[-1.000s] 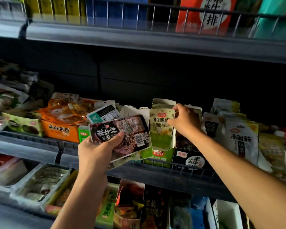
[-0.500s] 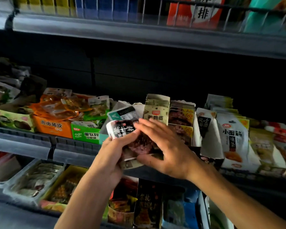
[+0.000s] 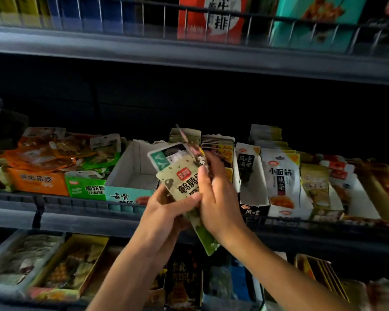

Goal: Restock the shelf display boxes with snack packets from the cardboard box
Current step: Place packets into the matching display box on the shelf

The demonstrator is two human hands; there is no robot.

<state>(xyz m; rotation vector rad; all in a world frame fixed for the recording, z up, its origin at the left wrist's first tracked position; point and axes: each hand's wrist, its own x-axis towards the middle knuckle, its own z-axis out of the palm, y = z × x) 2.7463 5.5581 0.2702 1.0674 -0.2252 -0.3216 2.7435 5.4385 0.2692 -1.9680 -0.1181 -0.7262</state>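
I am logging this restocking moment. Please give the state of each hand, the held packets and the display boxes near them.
left hand: grips the packets from below
right hand: grips the packets' right side
snack packets: fanned stack, held in front of the shelf
teal display box: open, looks empty
black display box: open, partly filled

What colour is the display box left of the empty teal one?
Green display box, white lettering; head view.
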